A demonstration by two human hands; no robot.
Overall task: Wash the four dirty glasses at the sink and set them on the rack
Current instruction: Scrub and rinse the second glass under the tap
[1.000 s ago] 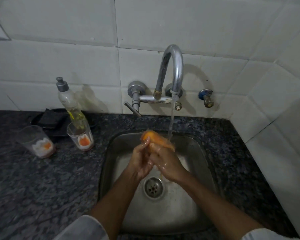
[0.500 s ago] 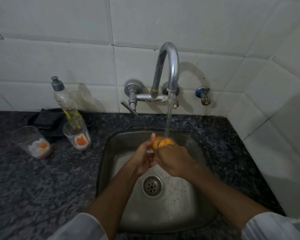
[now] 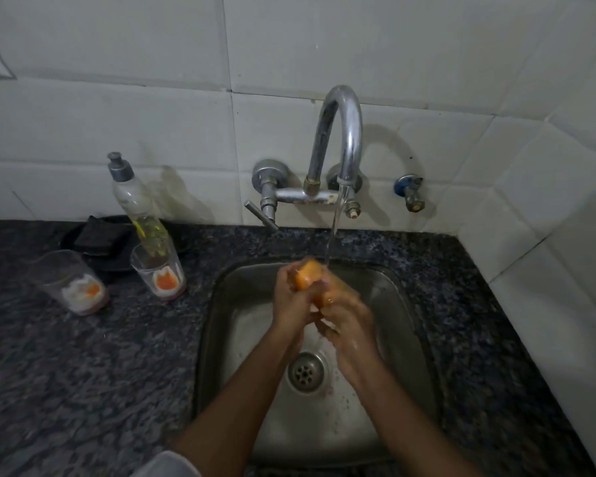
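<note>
A: Head view. Both hands over the sink (image 3: 221, 339), under the running tap (image 3: 341, 132). Left hand (image 3: 291, 297) and right hand (image 3: 344, 318) are wrapped round one glass (image 3: 307, 275), fingers curled on it from both sides. Only its orange part shows between them.

B: Other glasses?

A: Two on the surface, well off to the left of the fingers: far glass (image 3: 71, 282) and near glass (image 3: 159, 273), both upright, white and orange residue at the bottom. Soap bottle (image 3: 136, 208) just behind the near one, dark sponge (image 3: 100, 241) beyond. Fourth glass and rack not in view.

B: Handling?

A: Judgement: light, rigid, wet and likely soapy, so slippery. Breakable if it hits the steel basin. Best held round the body with a full wrap, not pinched at the rim.

B: Progress?

A: Looks mid-rinse on this one; two visibly dirty ones left.
</note>
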